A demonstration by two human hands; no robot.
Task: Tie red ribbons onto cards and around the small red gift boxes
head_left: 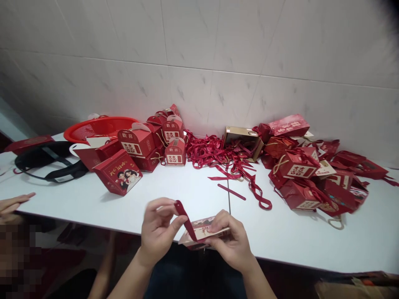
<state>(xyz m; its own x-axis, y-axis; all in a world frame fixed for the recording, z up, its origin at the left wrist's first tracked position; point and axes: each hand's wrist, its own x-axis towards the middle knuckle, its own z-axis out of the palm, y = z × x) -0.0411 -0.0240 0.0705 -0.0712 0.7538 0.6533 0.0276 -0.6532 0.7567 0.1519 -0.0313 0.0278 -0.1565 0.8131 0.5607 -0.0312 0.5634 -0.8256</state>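
My left hand (158, 230) pinches the end of a dark red ribbon (186, 221) between thumb and fingers, just over the front edge of the white table (174, 187). The ribbon runs down to a small flattened gift box (202, 232) with a red and cream print. My right hand (232, 243) grips that box from the right, fingers closed over its top. Both hands hover close together near my body.
Folded red gift boxes (137, 143) stand at the back left beside a red basket (99, 126). A heap of red ribbons (215, 151) lies in the middle, more red boxes (299, 166) at the right. Another person's hand (14, 203) rests at the left edge.
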